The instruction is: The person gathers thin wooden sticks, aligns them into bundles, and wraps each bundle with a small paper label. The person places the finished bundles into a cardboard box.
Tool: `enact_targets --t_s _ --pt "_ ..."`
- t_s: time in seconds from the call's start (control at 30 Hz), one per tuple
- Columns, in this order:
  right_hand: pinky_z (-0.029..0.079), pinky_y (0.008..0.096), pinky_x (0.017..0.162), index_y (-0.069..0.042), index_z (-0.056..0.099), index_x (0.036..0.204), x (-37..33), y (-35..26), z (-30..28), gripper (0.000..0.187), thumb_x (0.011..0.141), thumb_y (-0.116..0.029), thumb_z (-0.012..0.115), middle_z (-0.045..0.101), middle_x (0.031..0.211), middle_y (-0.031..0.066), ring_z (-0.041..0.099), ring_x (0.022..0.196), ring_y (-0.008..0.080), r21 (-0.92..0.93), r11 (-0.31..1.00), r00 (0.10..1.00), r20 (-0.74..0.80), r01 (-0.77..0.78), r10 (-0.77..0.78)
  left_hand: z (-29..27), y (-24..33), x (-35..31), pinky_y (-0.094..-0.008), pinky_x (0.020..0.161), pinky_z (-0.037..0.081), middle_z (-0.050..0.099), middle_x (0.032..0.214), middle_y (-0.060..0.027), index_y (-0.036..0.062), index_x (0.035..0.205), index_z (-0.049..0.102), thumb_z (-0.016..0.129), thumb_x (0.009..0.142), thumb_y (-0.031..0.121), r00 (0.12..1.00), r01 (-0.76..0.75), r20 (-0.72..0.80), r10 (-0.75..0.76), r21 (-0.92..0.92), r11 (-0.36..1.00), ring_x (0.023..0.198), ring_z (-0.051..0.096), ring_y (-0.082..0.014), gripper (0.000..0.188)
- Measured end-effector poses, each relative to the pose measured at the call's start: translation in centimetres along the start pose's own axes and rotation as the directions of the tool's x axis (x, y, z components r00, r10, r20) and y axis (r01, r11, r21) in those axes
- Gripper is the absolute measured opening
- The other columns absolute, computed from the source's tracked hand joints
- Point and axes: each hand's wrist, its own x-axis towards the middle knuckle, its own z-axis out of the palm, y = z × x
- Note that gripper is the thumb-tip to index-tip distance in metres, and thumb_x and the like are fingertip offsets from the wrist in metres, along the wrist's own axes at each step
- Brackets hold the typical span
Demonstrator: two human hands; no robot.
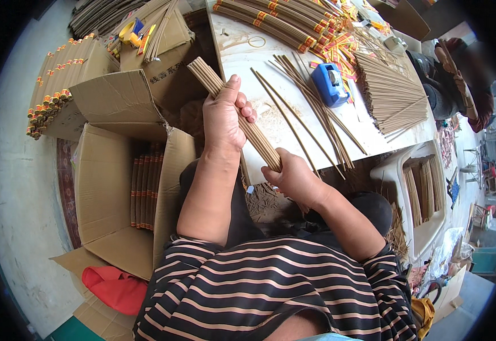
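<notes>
Both my hands grip one bundle of brown incense sticks (257, 138), held slantwise over the near left edge of the white table (242, 62). My left hand (225, 116) is wrapped round its upper part, thumb along the sticks. Lower down, my right hand (294, 176) closes on the bundle's near end. Several loose incense sticks (293, 113) lie on the table just beyond. A blue tape dispenser (330, 85) stands beside them, and to its right is a big fanned pile of incense sticks (392, 96).
Banded incense bundles (265, 25) lie at the table's back. Left of me, an open cardboard box (111, 182) holds wrapped bundles (145, 190); more bundles (60, 79) are stacked beyond. A white bin (392, 179) with sticks stands right. Another person (458, 79) sits at far right.
</notes>
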Motion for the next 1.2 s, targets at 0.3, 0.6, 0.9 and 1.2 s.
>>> enact_targets --t_s 0.3,0.6,0.9,1.2 --pt "0.038 0.0247 0.037 0.001 0.047 0.083 -0.8 0.5 -0.8 0.019 0.086 -0.014 0.058 0.048 0.053 0.0016 0.044 0.039 0.0102 0.573 0.802 0.93 0.362 -0.168 -0.063 -1.1 0.3 0.7 -0.0228 0.039 0.035 0.045 0.054 0.0022 0.0126 0.066 0.05 0.058 0.088 0.023 0.878 0.239 0.469 -0.094 -0.261 0.935 0.043 0.042 -0.0076 0.025" --pt "0.043 0.0303 0.047 0.001 0.048 0.08 0.2 0.7 0.5 0.027 0.083 -0.022 0.063 0.052 0.056 0.0099 0.054 0.048 0.0155 -0.133 0.983 0.972 -0.181 0.125 -0.148 0.4 -0.3 -0.8 -0.0228 0.042 0.036 0.043 0.053 0.0031 0.0135 0.062 0.044 0.063 0.084 0.024 0.988 -0.006 0.154 0.014 -0.05 0.999 0.044 0.042 -0.0077 0.031" --pt "0.044 0.0289 0.045 0.001 0.05 0.079 -0.7 -1.1 -1.3 0.023 0.081 -0.017 0.065 0.053 0.055 0.0076 0.053 0.047 0.017 0.315 0.948 0.975 0.194 0.046 -0.112 -0.6 1.0 -0.5 -0.0226 0.037 0.036 0.042 0.051 0.0043 0.0134 0.067 0.046 0.063 0.084 0.02 0.845 0.078 0.53 0.07 -0.252 0.965 0.041 0.042 -0.0067 0.024" --pt "0.047 0.0382 0.057 0.001 0.053 0.083 -1.9 -2.0 -1.7 0.025 0.081 -0.021 0.064 0.058 0.066 0.0213 0.059 0.061 0.0345 -0.035 0.925 0.9 -0.221 0.379 -0.377 5.5 4.6 -5.2 -0.0263 0.039 0.039 0.042 0.051 -0.0005 0.0095 0.071 0.046 0.062 0.083 0.01 0.869 -0.248 0.422 0.259 -0.083 0.965 0.039 0.043 -0.0126 0.021"
